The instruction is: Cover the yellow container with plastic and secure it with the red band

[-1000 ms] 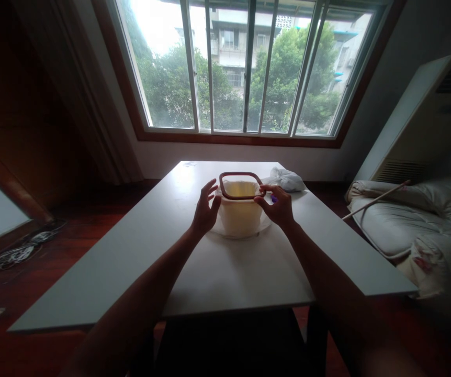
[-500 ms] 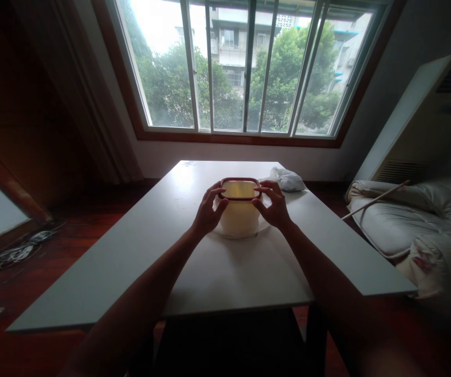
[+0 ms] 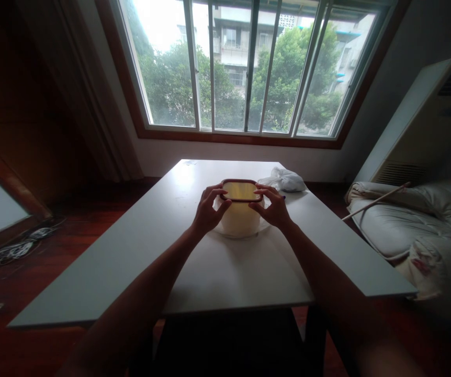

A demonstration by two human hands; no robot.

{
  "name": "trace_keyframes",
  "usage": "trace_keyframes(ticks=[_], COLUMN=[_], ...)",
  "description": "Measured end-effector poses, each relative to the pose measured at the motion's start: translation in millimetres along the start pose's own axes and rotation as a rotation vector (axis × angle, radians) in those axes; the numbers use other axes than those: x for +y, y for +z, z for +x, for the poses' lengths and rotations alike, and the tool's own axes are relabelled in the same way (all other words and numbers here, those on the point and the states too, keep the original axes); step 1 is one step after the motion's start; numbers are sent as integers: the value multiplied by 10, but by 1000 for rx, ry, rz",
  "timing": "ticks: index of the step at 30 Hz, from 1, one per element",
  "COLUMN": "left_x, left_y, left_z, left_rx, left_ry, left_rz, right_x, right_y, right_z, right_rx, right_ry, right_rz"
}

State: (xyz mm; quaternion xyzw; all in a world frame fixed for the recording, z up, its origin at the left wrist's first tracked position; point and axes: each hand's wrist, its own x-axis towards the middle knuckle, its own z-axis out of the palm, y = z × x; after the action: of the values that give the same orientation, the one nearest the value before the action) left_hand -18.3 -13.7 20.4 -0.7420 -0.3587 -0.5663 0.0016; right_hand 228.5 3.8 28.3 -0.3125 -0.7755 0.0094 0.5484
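A lid with rounded corners, a brown rim and a yellowish see-through middle (image 3: 239,190) is tilted toward me at the top of a pale yellow tub (image 3: 241,220). The tub stands on the white table (image 3: 131,251). My left hand (image 3: 211,208) grips the lid's left end, thumb below and fingers along the rim. At the right end, my right hand (image 3: 272,206) pinches the rim the same way. I cannot tell whether the lid touches the tub all round. Something pale and flat lies around the tub's base.
A white plastic bag (image 3: 286,179) lies at the table's far right corner. Beyond the table is a window (image 3: 229,78). To the right are a padded cream seat (image 3: 398,209) with a stick on it and a tall appliance (image 3: 409,125). Cables (image 3: 25,246) lie on the floor at left.
The right fingers have shifted slightly inward along the rim, and the lid looks marginally lower. Both hands keep hold of it; the tub stays in place.
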Motion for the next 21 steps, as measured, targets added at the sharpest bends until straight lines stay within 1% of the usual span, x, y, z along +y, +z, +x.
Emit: trace_keyframes(ticks=[6, 12, 16, 21], left_x=[12, -30, 28, 149], left_y=[-22, -26, -67, -109], left_z=[15, 27, 45, 51], left_rx=[25, 33, 34, 54], left_ry=[48, 101, 83, 13], left_rz=[58, 32, 1, 32], right_x=[-30, -6, 6, -15], right_y=[-28, -33, -52, -43], right_z=[12, 9, 8, 11], right_rx=[-17, -23, -33, 33], right_ry=[9, 15, 27, 103], right_rz=[13, 29, 113, 220])
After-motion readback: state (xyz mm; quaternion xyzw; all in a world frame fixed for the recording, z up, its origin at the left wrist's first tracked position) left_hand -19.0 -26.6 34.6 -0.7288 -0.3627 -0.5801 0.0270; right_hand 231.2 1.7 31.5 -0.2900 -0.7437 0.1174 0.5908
